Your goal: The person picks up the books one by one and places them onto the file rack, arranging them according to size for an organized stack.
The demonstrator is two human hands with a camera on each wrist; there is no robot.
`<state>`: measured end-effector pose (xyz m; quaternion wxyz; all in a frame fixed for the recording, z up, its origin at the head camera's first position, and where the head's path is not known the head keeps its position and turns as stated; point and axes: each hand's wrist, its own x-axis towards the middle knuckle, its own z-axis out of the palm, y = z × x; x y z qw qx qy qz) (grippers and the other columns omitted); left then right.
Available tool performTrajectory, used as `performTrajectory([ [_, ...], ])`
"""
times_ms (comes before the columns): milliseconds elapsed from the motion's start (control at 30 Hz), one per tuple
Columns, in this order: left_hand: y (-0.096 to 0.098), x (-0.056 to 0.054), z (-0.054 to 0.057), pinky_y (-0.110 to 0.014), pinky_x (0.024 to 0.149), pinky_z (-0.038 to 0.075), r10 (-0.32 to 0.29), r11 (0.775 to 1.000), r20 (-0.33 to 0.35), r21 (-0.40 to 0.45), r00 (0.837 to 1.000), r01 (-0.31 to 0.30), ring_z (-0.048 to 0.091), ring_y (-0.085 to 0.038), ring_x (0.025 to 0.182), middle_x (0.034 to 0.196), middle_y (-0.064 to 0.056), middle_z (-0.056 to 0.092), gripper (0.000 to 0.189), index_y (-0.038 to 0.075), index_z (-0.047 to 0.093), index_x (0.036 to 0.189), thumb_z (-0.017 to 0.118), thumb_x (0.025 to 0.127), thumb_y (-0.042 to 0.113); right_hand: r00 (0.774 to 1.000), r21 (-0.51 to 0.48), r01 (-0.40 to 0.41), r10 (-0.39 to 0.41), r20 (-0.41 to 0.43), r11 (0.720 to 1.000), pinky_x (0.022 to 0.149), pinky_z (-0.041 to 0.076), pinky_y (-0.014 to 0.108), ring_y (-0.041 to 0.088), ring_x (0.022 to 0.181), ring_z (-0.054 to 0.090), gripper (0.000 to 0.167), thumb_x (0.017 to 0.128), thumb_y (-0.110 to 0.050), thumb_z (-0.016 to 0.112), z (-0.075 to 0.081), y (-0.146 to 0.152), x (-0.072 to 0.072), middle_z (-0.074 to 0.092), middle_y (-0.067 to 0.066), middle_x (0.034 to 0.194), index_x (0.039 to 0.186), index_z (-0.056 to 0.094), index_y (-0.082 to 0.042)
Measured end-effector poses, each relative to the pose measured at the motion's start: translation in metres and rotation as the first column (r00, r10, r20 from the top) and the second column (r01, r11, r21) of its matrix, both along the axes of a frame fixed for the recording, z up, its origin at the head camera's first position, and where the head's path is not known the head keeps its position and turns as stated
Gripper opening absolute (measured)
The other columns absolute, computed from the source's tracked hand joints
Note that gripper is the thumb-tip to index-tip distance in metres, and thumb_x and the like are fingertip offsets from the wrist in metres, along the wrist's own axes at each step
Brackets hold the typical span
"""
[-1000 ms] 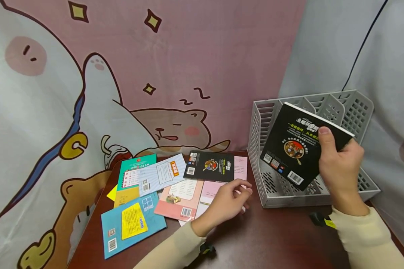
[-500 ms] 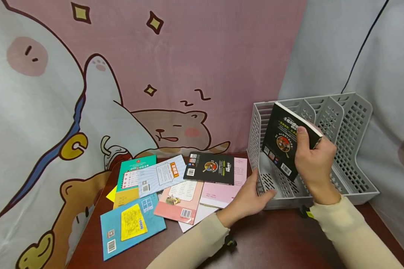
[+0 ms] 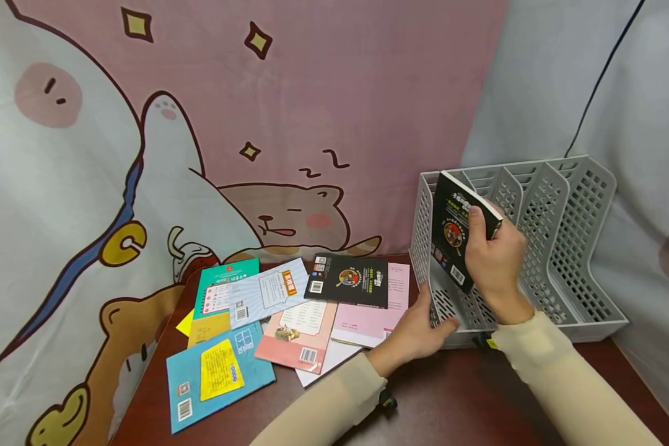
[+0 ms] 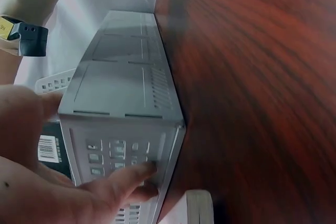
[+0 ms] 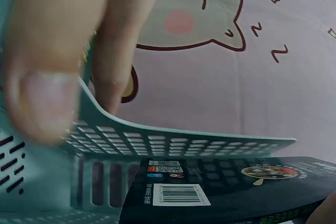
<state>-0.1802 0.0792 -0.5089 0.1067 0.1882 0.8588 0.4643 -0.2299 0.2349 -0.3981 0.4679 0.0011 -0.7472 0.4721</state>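
Note:
My right hand [image 3: 496, 266] grips a black paperback book [image 3: 450, 229] by its right side, thumb on the printed back cover. The book stands tilted inside the leftmost compartment of a grey plastic file rack [image 3: 546, 204]. In the right wrist view its barcode end lies low beside the perforated wall [image 5: 173, 142]. My left hand [image 3: 415, 328] holds the rack's left side wall at the front corner. In the left wrist view the fingers [image 4: 126, 179] press the outside of that wall, and the thumb goes over the front edge. My right hand's other fingers are hidden behind the book.
Several books lie overlapping left of the rack: a second black one [image 3: 342, 280], a pink one [image 3: 365, 319], a salmon one [image 3: 301, 334], a pale blue one [image 3: 270, 288], a green one [image 3: 223, 279] and a blue one [image 3: 223, 384]. A printed cloth [image 3: 340, 93] hangs behind the table.
My right hand has carried the black book leftward and down into the rack's left compartment. The left hand has moved from beside the books to the rack's left wall and taken hold there.

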Motion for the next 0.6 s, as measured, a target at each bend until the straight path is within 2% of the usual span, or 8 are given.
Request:
performTrajectory([
  [100,-0.001,-0.001,-0.002,-0.032,0.124,0.047,-0.034,0.999,-0.006,0.014,0.999,0.034,0.057,-0.016,0.148,0.171,-0.008,0.051,0.108,0.022,0.014,0.178,0.078,0.098,0.053,0.999,0.009,0.003,-0.003,0.039,1.000,0.077,0.046,0.006,-0.017,0.089,0.063,0.031,0.112,-0.032,0.065,-0.006,-0.003,-0.003,0.084,0.018,0.109,0.125,0.083,-0.010],
  [167,-0.002,-0.002,-0.003,-0.032,0.123,0.047,-0.049,0.999,-0.002,0.015,0.999,0.049,0.058,-0.015,0.147,0.171,-0.008,0.051,0.110,0.023,0.013,0.178,0.080,0.097,0.054,0.998,0.002,0.001,-0.001,0.070,1.000,0.077,0.045,0.007,-0.016,0.088,0.063,0.031,0.112,-0.033,0.065,-0.011,-0.006,-0.004,0.084,0.018,0.109,0.128,0.082,-0.012],
  [267,-0.003,-0.002,-0.003,-0.032,0.126,0.045,-0.051,0.999,0.007,-0.006,0.999,0.051,0.052,-0.015,0.153,0.176,-0.006,0.044,0.113,0.020,0.011,0.179,0.079,0.096,0.057,0.994,-0.001,-0.017,0.016,0.112,1.000,0.074,0.046,0.007,-0.011,0.086,0.064,0.032,0.114,-0.034,0.062,-0.016,-0.009,-0.005,0.083,0.017,0.108,0.131,0.081,-0.013],
  [367,-0.004,-0.003,-0.003,-0.031,0.125,0.046,-0.054,0.998,-0.006,-0.013,0.999,0.054,0.053,-0.015,0.152,0.176,-0.004,0.044,0.112,0.022,0.012,0.179,0.080,0.096,0.057,0.988,0.012,-0.056,0.054,0.147,0.998,0.073,0.046,0.009,-0.001,0.084,0.065,0.035,0.115,-0.036,0.059,-0.020,-0.013,-0.005,0.082,0.018,0.105,0.132,0.079,-0.012],
  [533,-0.006,-0.004,-0.002,-0.030,0.121,0.049,-0.062,0.998,-0.037,-0.004,0.997,0.062,0.058,-0.013,0.145,0.171,-0.003,0.050,0.109,0.024,0.014,0.178,0.081,0.096,0.054,0.955,0.024,-0.163,0.151,0.256,0.986,0.081,0.048,0.012,0.017,0.100,0.071,0.040,0.117,-0.040,0.053,-0.027,-0.018,-0.003,0.080,0.016,0.124,0.149,0.070,-0.022],
  [600,-0.006,-0.003,-0.002,-0.030,0.122,0.048,-0.061,0.998,-0.031,-0.013,0.998,0.061,0.057,-0.014,0.148,0.174,-0.003,0.047,0.111,0.021,0.013,0.179,0.080,0.097,0.055,0.935,0.031,-0.189,0.170,0.311,0.982,0.087,0.051,0.019,0.024,0.107,0.072,0.043,0.118,-0.041,0.051,-0.031,-0.019,-0.002,0.078,0.017,0.132,0.155,0.064,-0.023],
])
